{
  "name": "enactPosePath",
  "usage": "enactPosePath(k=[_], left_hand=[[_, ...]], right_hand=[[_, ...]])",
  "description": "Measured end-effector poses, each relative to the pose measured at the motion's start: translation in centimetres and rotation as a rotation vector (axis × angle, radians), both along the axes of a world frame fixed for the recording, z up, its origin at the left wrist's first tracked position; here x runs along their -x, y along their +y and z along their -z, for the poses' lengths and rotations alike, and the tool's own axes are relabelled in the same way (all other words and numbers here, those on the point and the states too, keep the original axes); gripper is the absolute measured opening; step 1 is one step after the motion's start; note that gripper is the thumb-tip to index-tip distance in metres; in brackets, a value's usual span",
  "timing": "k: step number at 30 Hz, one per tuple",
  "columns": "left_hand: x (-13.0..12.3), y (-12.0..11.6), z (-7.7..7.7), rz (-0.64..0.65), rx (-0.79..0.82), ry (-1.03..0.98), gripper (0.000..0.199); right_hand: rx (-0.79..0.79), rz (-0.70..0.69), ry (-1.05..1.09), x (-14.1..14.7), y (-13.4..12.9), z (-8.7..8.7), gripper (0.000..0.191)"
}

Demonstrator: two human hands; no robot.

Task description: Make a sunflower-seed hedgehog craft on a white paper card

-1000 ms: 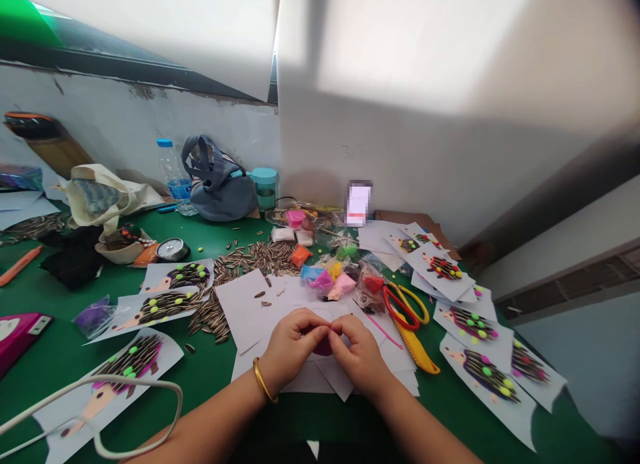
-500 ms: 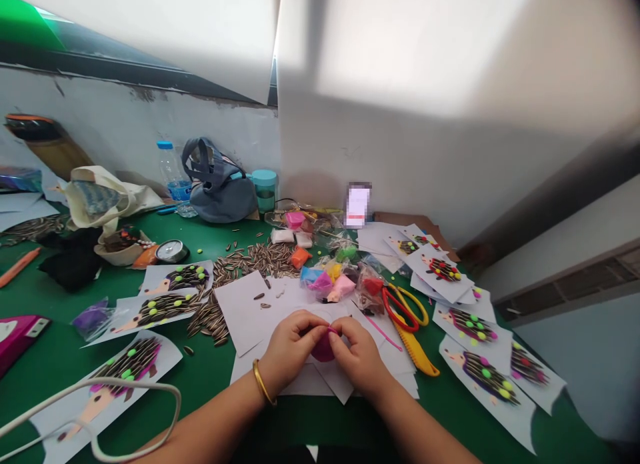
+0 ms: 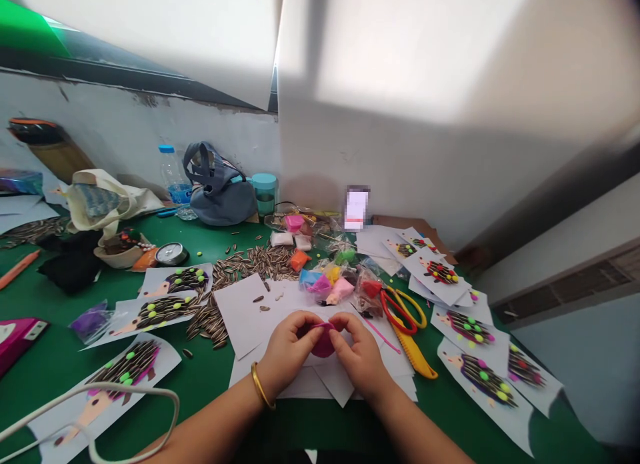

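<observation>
The left hand (image 3: 291,347) and right hand (image 3: 359,351) pinch a magenta piece (image 3: 323,346) between their fingers (image 3: 311,337) above white paper (image 3: 241,307); striped seeds (image 3: 265,260) lie heaped on the green surface (image 3: 210,361), far left.

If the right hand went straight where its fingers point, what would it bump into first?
Probably the left hand: the right hand points toward its fingertips, and both pinch the magenta clay piece between them. Exact depth is hard to judge.
</observation>
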State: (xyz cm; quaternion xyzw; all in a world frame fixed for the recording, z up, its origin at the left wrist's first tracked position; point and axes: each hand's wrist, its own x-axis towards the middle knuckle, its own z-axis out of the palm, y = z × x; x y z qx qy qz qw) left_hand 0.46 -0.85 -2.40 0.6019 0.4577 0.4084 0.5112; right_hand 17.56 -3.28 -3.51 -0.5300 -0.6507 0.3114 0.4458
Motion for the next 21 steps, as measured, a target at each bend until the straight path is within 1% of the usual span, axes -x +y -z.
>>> enactPosePath(k=[2,6,8,10,13,15,19,21], left_hand=[[-0.07,0.04,-0.04,0.008,0.052,-0.061,0.017],[-0.22,0.06,-0.1,0.058,0.112,-0.184,0.023],[-0.24,0.07,-0.15,0.103,0.139,-0.198,0.028],[-0.21,0.11,-0.18,0.13,0.159,-0.166,0.027],[-0.12,0.19,-0.18,0.107,0.167,-0.121,0.03],[-0.06,0.23,-0.18,0.081,0.179,-0.135,0.032],[-0.04,0.2,-0.36,0.029,0.219,-0.189,0.034],[-0.05,0.17,-0.5,0.033,0.226,-0.212,0.035]], right_hand=[[-0.036,0.02,0.018,-0.06,-0.03,0.09,0.022],[-0.079,-0.027,0.027,-0.17,0.03,0.02,0.018],[-0.1,-0.04,0.026,-0.17,0.08,-0.18,0.018],[-0.116,-0.063,0.015,-0.16,0.09,-0.45,0.018],[-0.128,-0.115,-0.008,-0.21,0.02,-0.76,0.019],[-0.131,-0.123,-0.012,-0.28,-0.07,-0.77,0.022],[-0.096,-0.06,-0.004,-0.31,-0.14,-0.5,0.032],[-0.069,-0.043,-0.001,-0.24,-0.1,-0.45,0.03]])
